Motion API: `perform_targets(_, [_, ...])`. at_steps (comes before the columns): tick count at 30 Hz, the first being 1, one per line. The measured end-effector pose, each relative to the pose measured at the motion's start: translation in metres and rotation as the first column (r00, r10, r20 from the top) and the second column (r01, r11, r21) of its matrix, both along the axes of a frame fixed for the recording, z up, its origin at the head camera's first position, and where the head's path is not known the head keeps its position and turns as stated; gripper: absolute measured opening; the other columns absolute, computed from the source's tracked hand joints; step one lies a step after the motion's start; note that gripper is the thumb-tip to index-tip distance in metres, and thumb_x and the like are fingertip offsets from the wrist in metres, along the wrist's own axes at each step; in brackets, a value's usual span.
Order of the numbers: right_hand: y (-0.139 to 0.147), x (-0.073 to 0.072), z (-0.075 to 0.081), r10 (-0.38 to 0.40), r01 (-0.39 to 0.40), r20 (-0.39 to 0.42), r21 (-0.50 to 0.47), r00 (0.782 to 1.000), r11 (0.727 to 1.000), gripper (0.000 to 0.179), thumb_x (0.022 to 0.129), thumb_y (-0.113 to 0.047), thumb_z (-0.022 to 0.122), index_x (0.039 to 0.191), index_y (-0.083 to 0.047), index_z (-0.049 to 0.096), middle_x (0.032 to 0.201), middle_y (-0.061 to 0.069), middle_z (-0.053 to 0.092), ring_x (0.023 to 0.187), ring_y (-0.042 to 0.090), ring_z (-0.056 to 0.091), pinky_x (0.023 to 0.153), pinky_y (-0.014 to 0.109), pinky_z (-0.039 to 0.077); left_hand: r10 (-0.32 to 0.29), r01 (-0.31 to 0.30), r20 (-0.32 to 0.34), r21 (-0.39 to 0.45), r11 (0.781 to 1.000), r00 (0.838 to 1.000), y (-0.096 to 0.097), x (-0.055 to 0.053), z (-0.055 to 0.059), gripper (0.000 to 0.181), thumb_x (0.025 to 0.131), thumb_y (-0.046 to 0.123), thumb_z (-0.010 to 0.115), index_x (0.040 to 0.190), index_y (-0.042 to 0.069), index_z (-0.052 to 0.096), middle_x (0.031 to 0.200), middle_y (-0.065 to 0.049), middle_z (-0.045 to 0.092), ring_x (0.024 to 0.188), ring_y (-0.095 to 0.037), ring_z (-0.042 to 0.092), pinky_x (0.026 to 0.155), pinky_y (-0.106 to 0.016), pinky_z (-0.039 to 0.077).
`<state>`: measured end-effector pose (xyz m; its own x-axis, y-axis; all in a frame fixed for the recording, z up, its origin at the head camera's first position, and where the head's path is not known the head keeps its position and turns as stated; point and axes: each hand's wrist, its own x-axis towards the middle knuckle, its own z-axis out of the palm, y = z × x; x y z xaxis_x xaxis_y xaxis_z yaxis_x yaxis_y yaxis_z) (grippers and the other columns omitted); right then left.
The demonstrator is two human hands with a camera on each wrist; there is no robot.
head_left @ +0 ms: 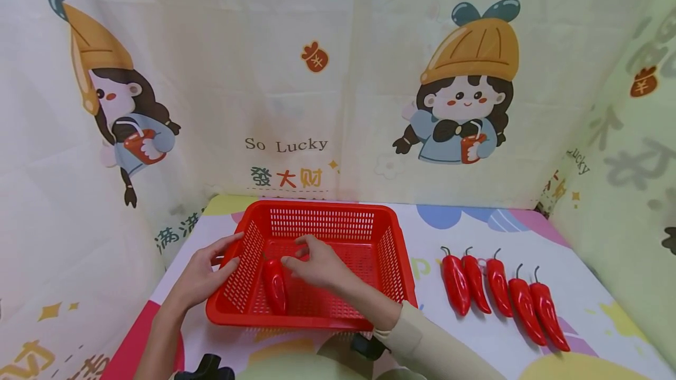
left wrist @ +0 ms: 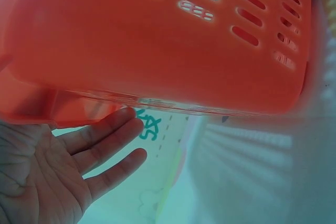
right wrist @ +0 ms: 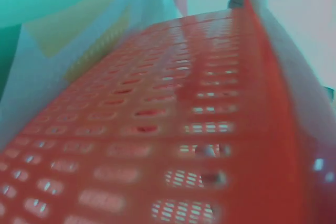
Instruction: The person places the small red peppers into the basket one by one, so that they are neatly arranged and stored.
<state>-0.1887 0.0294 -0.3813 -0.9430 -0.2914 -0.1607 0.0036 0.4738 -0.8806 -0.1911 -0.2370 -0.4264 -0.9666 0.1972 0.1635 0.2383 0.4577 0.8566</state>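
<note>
A red plastic basket [head_left: 317,322] with slotted walls stands in front of me, and one red chili pepper [head_left: 275,286] lies inside near its left wall. My left hand [head_left: 203,274] rests at the left rim, its thumb over the edge. The left wrist view shows this left hand [left wrist: 68,166] with straight fingers beside the basket's outer wall [left wrist: 157,61]. Above the basket floor hovers my right hand [head_left: 319,263], thumb and fingers apart with nothing between them, fingertips just right of the pepper's upper end. The right wrist view shows mostly slotted basket wall [right wrist: 252,145]; the right fingers are hidden there.
Several red chili peppers [head_left: 498,287] lie in a row on the patterned tabletop [head_left: 430,333], right of the basket, stems pointing away. A printed cloth [head_left: 364,104] hangs behind and along both sides of the table.
</note>
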Motion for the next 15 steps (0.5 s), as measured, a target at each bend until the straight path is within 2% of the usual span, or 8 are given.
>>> perform_targets(7, [0.014, 0.007, 0.006, -0.030, 0.026, -0.091, -0.043, 0.995, 0.999, 0.051, 0.094, -0.033, 0.074, 0.136, -0.011, 0.056, 0.122, 0.008, 0.065, 0.090, 0.016, 0.069, 0.077, 0.036, 0.061, 0.015, -0.014, 0.006, -0.005, 1.000, 1.000, -0.001, -0.002, -0.001, 0.058, 0.097, 0.009, 0.068, 0.151, 0.008, 0.048, 0.137, -0.023, 0.060, 0.104, -0.035, 0.064, 0.070, -0.034, 0.064])
perform_targets(15, [0.027, 0.015, 0.008, -0.050, 0.046, -0.210, -0.023, 0.977, 0.999, 0.052, 0.094, -0.034, 0.073, 0.138, -0.013, 0.056, 0.126, 0.010, 0.065, 0.102, 0.023, 0.066, 0.075, 0.037, 0.062, 0.021, -0.021, 0.016, -0.017, 1.000, 1.000, 0.000, -0.002, 0.000, 0.058, 0.097, 0.009, 0.067, 0.151, 0.008, 0.048, 0.139, -0.024, 0.059, 0.106, -0.035, 0.063, 0.071, -0.033, 0.064])
